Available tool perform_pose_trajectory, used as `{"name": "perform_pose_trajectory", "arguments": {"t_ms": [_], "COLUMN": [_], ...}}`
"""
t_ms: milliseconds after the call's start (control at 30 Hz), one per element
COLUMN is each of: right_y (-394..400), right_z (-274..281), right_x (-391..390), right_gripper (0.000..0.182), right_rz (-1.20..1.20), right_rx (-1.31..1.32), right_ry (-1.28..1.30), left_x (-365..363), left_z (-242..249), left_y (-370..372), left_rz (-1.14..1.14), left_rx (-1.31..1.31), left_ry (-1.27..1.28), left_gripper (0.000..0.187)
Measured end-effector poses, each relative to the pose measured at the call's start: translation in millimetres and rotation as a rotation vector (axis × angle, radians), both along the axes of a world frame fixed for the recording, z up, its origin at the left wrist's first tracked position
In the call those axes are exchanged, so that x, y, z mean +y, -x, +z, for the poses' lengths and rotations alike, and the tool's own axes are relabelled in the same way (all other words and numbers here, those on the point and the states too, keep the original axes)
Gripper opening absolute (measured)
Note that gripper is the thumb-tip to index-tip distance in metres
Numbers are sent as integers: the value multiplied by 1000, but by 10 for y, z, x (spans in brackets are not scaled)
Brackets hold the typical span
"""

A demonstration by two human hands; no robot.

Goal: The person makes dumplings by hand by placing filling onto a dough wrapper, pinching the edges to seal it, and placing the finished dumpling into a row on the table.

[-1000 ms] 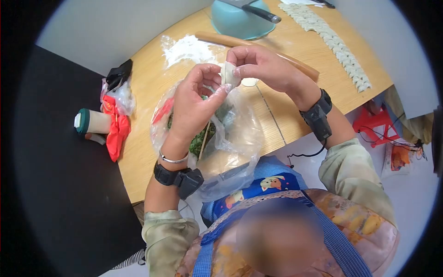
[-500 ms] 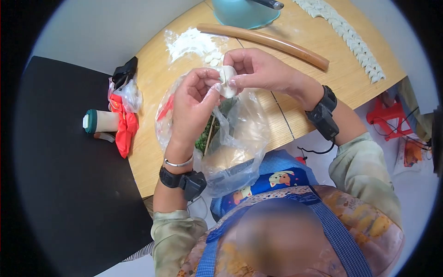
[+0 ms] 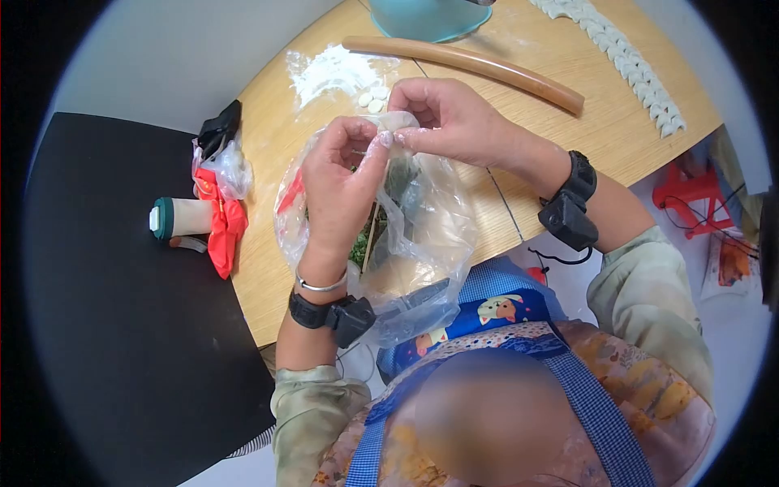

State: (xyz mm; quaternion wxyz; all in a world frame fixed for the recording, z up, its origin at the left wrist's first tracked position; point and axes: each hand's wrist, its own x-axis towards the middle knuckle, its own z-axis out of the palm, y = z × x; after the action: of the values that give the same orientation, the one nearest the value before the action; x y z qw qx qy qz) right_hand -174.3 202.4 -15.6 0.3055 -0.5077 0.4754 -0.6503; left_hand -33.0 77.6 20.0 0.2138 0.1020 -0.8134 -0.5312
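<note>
A pale dumpling is pinched between the fingertips of both my hands, its wrapper folded over and partly hidden by them. My left hand grips its near left edge with thumb and curled fingers. From the other side, my right hand presses the edge, thumb against the left thumb. Below the hands, a clear plastic bag surrounds chopped green filling, with a thin stick lying in it. Just beyond the fingers lie several small dough pieces.
A long wooden rolling pin lies across the table behind spilled flour. A teal bowl stands at the back. Overlapping dumplings form a row at right. A lidded cup and a red bag are at left.
The thumbs have come together over the dumpling, and its wrapper now shows less between the fingers. Both hands stay over the bag; the view has shifted slightly.
</note>
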Motion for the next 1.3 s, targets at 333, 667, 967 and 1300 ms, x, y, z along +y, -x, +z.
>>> {"name": "perform_pose_trajectory", "arguments": {"t_ms": [333, 667, 967, 1300], "right_y": [60, 34, 66, -14], "right_z": [62, 73, 45, 149], "right_x": [44, 38, 23, 95], "right_gripper": [15, 16, 14, 15], "right_rz": [89, 95, -36, -44], "right_rx": [-152, -182, -112, -20], "right_ry": [-62, -67, 34, 57], "left_x": [-131, -104, -83, -36], "left_z": [21, -8, -7, 126], "left_y": [0, 7, -11, -36], "left_rz": [-157, -128, -34, -208], "left_rx": [-24, -55, -42, -133], "left_ry": [-424, -654, -619, -967], "left_gripper": [8, 16, 25, 44]}}
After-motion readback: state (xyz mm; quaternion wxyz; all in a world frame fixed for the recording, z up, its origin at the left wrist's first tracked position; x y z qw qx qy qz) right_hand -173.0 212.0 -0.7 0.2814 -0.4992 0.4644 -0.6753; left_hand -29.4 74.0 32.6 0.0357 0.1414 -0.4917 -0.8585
